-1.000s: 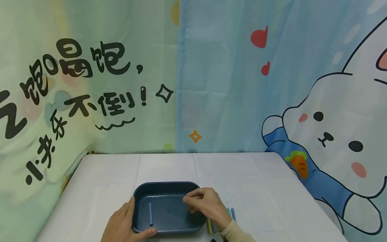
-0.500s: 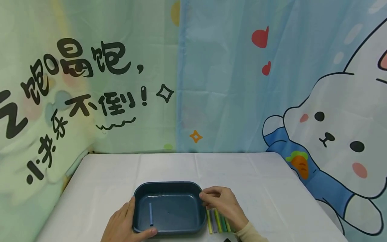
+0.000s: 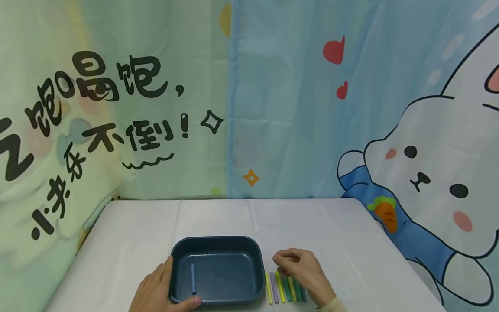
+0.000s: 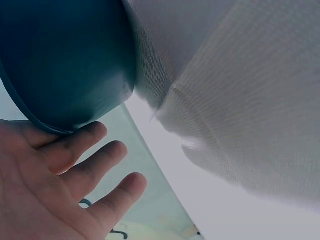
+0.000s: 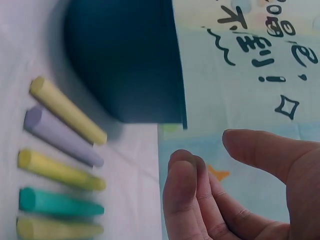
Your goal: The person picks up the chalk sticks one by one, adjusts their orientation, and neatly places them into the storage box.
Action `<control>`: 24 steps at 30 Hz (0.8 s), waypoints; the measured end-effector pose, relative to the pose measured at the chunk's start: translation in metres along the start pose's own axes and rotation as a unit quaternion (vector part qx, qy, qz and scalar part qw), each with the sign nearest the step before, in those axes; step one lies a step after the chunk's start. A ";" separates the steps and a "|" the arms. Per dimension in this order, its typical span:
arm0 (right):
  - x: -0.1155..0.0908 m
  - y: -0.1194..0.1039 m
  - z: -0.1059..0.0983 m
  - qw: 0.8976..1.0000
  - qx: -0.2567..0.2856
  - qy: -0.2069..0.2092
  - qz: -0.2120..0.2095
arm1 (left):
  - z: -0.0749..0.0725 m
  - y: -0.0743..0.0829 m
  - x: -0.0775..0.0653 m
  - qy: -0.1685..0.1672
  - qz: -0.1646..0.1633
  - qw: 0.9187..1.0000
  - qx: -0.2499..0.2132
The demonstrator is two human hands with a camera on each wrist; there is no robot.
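Observation:
A dark blue rectangular tray [image 3: 228,279] sits on the white table, with one blue chalk stick [image 3: 193,279] lying inside near its left wall. My left hand [image 3: 156,288] rests on the tray's near left corner, thumb along the near rim and extended fingers at the left side; the left wrist view shows the outer fingers spread. To the right of the tray, my right hand [image 3: 304,271] hovers over a row of chalk sticks [image 3: 284,288]. Its thumb and fingertips stand apart in the right wrist view, with nothing between them. The hand covers part of the row.
Pale yellow [image 5: 67,110], purple [image 5: 62,135], yellow [image 5: 60,170] and green chalk [image 5: 60,202] lie side by side next to the tray's right wall. Behind the white tablecloth [image 3: 312,225] hangs a printed curtain [image 3: 288,130] with a cartoon rabbit.
My right hand has moved right, from over the tray's right side to above the chalk row, uncovering more sticks. The left hand, the tray and the blue chalk have stayed in place.

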State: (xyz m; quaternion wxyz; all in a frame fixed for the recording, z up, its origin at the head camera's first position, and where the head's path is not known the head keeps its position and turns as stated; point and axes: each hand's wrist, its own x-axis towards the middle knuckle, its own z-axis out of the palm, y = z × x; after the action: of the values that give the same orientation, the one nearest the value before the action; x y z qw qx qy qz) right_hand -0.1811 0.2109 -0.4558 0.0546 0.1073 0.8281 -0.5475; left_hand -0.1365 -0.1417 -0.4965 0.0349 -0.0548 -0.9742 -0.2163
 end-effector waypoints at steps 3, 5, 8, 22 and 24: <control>0.001 0.004 -0.006 1.000 -0.001 0.009 0.010 | 0.000 0.000 0.000 0.003 0.002 1.000 0.004; 0.002 0.007 -0.010 1.000 0.001 0.015 0.020 | 0.000 0.000 0.001 0.003 0.002 1.000 0.004; 0.005 0.011 -0.018 0.999 -0.002 0.019 0.036 | 0.000 0.000 0.001 0.000 0.000 1.000 0.002; 0.010 0.034 -0.046 0.990 -0.114 0.036 0.071 | 0.000 0.000 0.001 -0.003 -0.001 1.000 0.000; 0.009 0.037 -0.047 0.987 -0.141 0.033 0.070 | -0.001 0.001 0.001 -0.005 -0.002 1.000 -0.001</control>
State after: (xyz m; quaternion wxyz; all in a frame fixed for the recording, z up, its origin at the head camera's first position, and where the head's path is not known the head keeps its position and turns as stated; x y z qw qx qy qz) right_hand -0.1799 0.2695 -0.4724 0.0801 0.1743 0.8889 -0.4160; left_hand -0.1379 -0.1413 -0.4956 0.0299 -0.0535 -0.9742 -0.2171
